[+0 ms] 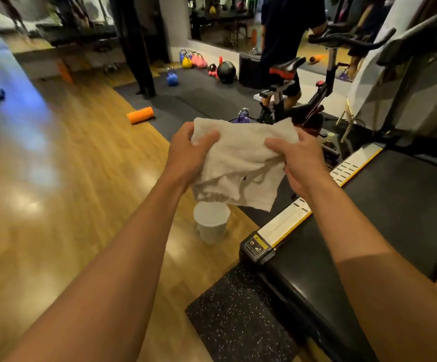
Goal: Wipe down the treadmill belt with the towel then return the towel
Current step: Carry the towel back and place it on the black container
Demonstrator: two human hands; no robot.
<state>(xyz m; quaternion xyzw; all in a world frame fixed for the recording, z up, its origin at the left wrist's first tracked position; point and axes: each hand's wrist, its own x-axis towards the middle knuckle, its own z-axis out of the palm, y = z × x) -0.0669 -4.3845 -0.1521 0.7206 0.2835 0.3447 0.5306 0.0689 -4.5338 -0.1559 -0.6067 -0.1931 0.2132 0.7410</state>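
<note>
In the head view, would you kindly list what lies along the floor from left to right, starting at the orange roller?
Orange roller → blue kettlebell → white bucket → black ball → exercise bike → treadmill belt.

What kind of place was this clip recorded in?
Most likely a gym or fitness studio: a treadmill at the right, a stationary exercise bike beyond it, and coloured kettlebells lined up by the far wall.
</note>
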